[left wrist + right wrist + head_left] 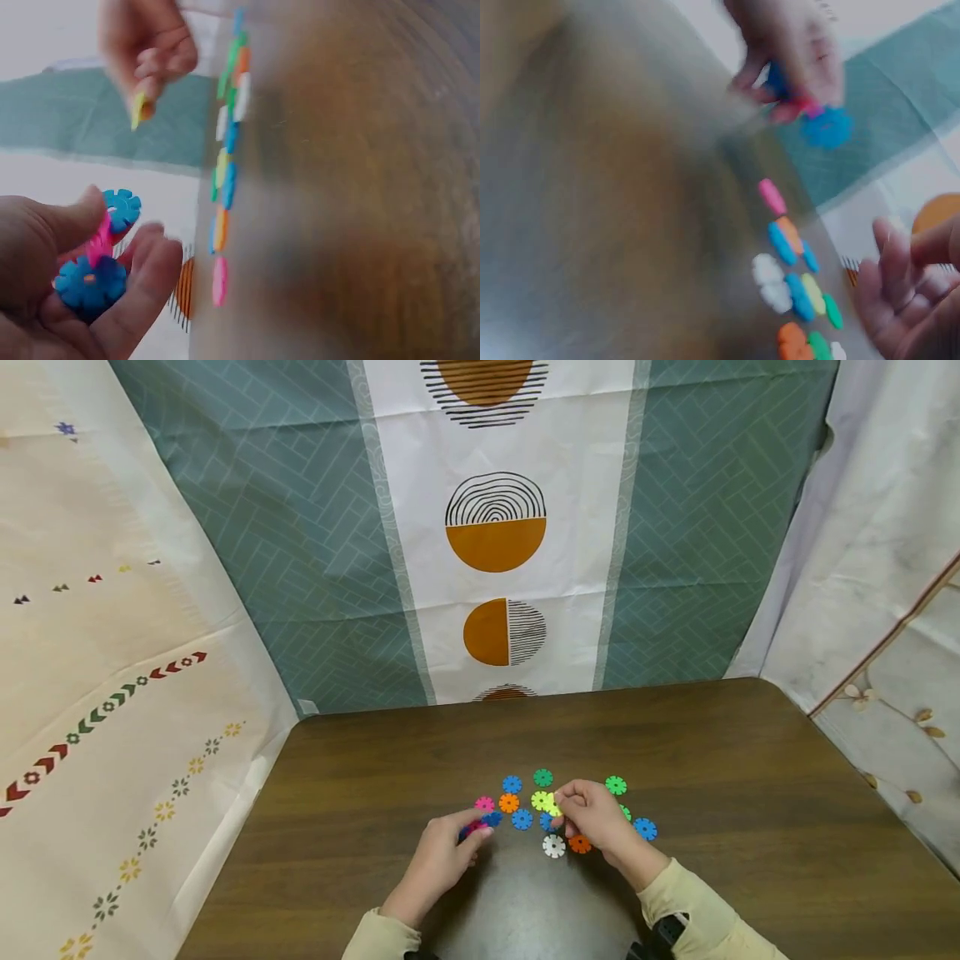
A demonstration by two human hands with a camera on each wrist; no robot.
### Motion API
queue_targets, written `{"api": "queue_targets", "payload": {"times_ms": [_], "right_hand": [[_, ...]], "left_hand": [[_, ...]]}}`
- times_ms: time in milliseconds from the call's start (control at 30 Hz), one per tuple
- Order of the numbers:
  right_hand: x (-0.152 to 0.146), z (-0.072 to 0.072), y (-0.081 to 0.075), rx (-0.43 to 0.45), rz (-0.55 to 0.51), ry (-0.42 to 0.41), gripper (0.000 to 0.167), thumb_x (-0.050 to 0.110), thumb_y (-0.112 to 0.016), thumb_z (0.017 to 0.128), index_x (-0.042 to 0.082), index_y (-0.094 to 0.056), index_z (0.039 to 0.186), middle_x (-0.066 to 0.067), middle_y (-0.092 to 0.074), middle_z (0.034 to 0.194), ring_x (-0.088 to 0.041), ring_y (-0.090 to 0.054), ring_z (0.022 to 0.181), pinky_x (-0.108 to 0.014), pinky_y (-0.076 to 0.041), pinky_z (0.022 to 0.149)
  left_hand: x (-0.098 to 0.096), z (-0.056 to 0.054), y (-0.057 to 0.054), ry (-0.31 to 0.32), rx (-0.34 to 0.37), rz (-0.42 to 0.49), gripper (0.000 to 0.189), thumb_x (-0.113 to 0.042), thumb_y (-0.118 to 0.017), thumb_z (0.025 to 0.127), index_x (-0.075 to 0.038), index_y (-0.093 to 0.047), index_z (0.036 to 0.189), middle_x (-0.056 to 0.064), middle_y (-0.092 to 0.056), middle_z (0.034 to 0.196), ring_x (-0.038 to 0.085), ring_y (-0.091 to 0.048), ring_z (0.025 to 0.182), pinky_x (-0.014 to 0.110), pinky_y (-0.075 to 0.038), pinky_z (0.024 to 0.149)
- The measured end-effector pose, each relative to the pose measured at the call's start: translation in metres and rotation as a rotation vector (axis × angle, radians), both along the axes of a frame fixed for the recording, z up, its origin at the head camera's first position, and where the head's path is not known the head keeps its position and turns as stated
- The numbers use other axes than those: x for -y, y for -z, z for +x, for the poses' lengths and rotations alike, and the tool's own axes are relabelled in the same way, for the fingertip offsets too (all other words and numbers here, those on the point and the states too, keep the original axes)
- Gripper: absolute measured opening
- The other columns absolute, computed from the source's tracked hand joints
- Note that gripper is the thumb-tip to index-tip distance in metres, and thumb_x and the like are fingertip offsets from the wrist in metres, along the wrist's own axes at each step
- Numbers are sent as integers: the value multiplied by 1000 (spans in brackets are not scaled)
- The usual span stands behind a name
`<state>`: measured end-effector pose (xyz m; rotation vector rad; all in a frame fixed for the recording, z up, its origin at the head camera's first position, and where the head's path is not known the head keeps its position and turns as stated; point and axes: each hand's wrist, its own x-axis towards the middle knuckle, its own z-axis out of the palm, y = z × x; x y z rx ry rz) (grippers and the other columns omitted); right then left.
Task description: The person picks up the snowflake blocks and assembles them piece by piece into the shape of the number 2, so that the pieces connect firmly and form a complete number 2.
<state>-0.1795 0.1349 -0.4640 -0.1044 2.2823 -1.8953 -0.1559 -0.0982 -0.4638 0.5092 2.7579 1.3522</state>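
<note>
The left hand [442, 852] grips a pink disc [99, 246] joined to two blue discs [90, 289]. The right hand [600, 821] pinches a yellow disc [556, 806], raised above the table [337, 860] in the left wrist view. Loose discs [509, 802] lie near both hands. The right wrist view shows more than one white disc [777, 297], the head view one.

A brown wooden table [360, 760] with rounded far corners stands in front of a hanging cloth [577, 460]. The cloth has blue-green panels [712, 527] in a brick-like pattern on either side of a white strip [420, 527] printed with ochre circles [495, 547] and black lines. A cream cloth [90, 527] with rows of small flowers [129, 869] and arrows [58, 749] hangs at left; a pale cloth [862, 568] with a brown branch [900, 623] at right.
</note>
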Motion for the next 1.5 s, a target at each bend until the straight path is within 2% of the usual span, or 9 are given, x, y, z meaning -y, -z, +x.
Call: {"api": "queue_targets", "payload": {"times_ms": [100,167,333,433,833,1167,1333,1400,1500], "right_hand": [[4,5,3,-113,62,-68,13,11,-60,98,-1,-57,102,-17,-70,78,-25,-59,55,-28,-49,51],[10,9,4,-227,121,-121,13,16,-62,97,5,-56,100,-14,-72,81,-24,-60,54,-27,-47,47],[20,16,4,-463,231,-85,8,16,-64,95,16,-57,94,-2,-69,71,-19,-60,52,-25,-45,48],[22,16,4,-541,250,-66,9,12,-65,95,16,-57,92,0,-67,68,-16,-59,51,-23,-46,49],[24,12,12,-652,278,-139,15,8,-68,90,16,-57,83,1,-59,61,-3,-53,53,-21,-45,48],[29,11,15,-718,346,-141,22,8,-69,90,18,-52,80,11,-51,57,5,-45,52,-19,-41,48],[32,7,14,-729,364,-149,20,10,-69,90,19,-53,82,15,-48,58,5,-43,52,-18,-40,49],[34,6,14,-713,360,-174,19,11,-69,90,20,-55,82,14,-49,59,4,-43,53,-18,-40,50],[40,5,14,-662,351,-231,10,14,-68,91,18,-60,87,12,-55,65,4,-45,56,-19,-41,51]], "left_hand": [[3,1,-2,1,223,248,26,-20,-61,98,1,-64,113,19,-66,84,14,-58,53,28,-55,53],[1,0,-3,28,317,373,29,-21,-57,100,5,-59,112,25,-66,85,15,-57,54,30,-56,54],[-4,3,-7,71,394,506,33,-18,-53,102,13,-51,111,25,-66,86,14,-55,53,29,-55,52],[-4,4,-8,86,426,521,34,-19,-51,103,15,-49,109,24,-67,86,13,-54,54,27,-54,52],[0,0,-4,159,533,555,44,-24,-45,105,20,-45,109,5,-62,72,7,-52,52,23,-51,48],[-1,0,-6,140,562,472,41,-28,-46,104,13,-51,106,10,-67,74,8,-46,48,19,-44,43],[2,-1,-8,148,574,490,41,-32,-43,105,1,-46,129,21,-70,92,9,-41,48,18,-34,40],[3,-1,-7,149,576,500,45,-33,-43,105,-6,-42,140,20,-68,95,9,-38,48,18,-29,40],[3,-1,-3,145,560,491,44,-33,-46,104,-9,-46,141,13,-64,91,8,-35,48,19,-25,40]]}}
